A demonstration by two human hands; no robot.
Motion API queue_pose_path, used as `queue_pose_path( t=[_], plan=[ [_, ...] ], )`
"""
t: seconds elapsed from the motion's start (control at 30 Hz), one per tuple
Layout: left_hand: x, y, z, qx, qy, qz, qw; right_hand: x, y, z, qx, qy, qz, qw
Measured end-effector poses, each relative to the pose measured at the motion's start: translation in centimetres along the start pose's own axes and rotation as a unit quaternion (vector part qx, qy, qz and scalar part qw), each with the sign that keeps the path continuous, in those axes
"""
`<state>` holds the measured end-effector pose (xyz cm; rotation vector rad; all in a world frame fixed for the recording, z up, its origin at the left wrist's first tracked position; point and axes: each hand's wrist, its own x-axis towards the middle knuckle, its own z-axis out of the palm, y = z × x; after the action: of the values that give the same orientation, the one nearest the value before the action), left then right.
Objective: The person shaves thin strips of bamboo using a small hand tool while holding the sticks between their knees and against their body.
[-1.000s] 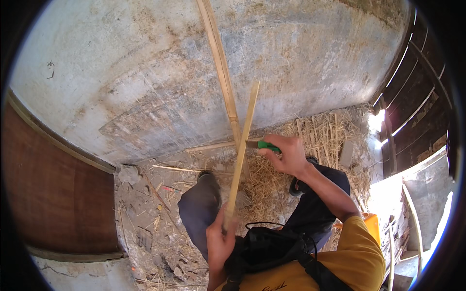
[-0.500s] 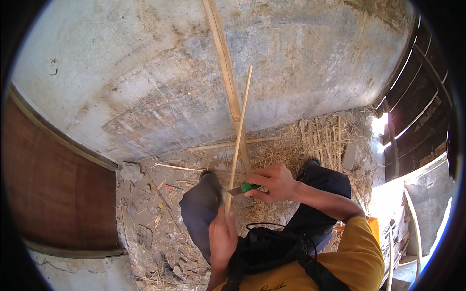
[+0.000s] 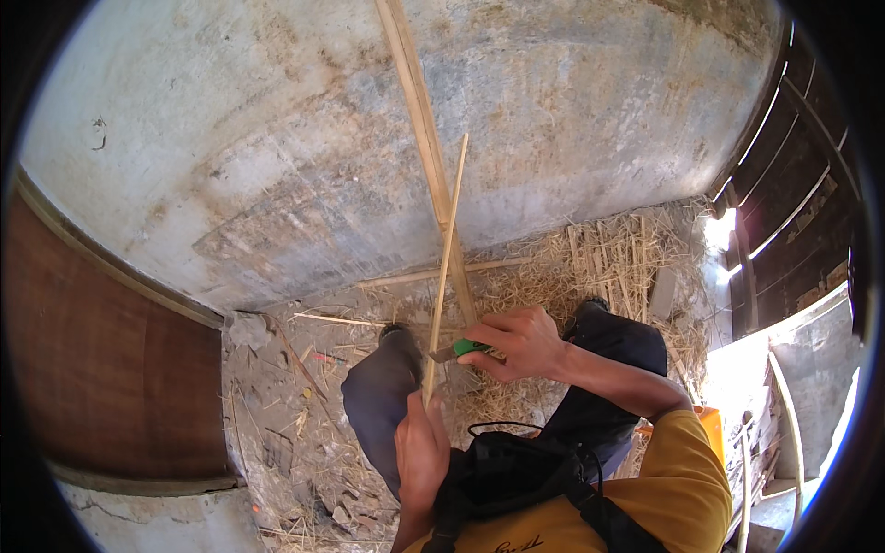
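Observation:
A thin, pale bamboo strip (image 3: 449,244) slants up and away from me, its far tip in front of the wall. My left hand (image 3: 423,449) is closed around its near end, beside my left knee. In my right hand (image 3: 522,344) is a knife (image 3: 468,347) with a green handle, the fingers wrapped round it. Its short grey blade points left and meets the strip a little beyond my left hand. Part of the handle is hidden by my right fingers.
A thick bamboo pole (image 3: 422,120) leans against the stained wall (image 3: 277,138). Straw and shavings (image 3: 525,290) cover the floor between and beyond my feet. A brown wooden panel (image 3: 111,341) stands at the left. An orange object (image 3: 709,429) sits behind my right elbow.
The strip's far tip has shifted slightly left and down. My right hand with the knife has moved a little left and up, while my left hand stays nearly in place.

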<state>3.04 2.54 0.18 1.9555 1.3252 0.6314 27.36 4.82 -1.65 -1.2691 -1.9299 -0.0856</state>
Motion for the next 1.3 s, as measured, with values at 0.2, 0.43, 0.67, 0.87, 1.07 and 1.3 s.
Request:
queue_pose_path(
  t=[0.2,0.43,0.67,0.87,1.07,1.3],
  plan=[
    [-0.2,-0.4,0.0,0.006,-0.014,-0.008,1.000,0.2,0.4,-0.2,-0.022,0.003,0.006,1.000],
    [-0.7,-1.4,0.3,0.005,0.000,0.027,1.000,0.5,0.9,-0.7,-0.050,0.008,0.005,0.999],
    [-2.2,-2.5,1.2,0.014,-0.014,0.014,1.000,1.6,4.0,-2.2,-0.059,0.049,0.108,0.991],
    [-3.2,-2.3,0.4,0.019,-0.057,-0.026,0.998,1.3,5.4,-2.3,-0.057,0.087,0.141,0.985],
    [-5.1,-3.3,0.1,0.029,-0.071,-0.018,0.997,2.7,9.1,-4.9,-0.112,0.099,0.183,0.972],
    [-6.3,-3.6,-0.9,0.027,-0.096,-0.037,0.994,2.9,12.9,-7.5,-0.130,0.117,0.351,0.920]
  ],
)
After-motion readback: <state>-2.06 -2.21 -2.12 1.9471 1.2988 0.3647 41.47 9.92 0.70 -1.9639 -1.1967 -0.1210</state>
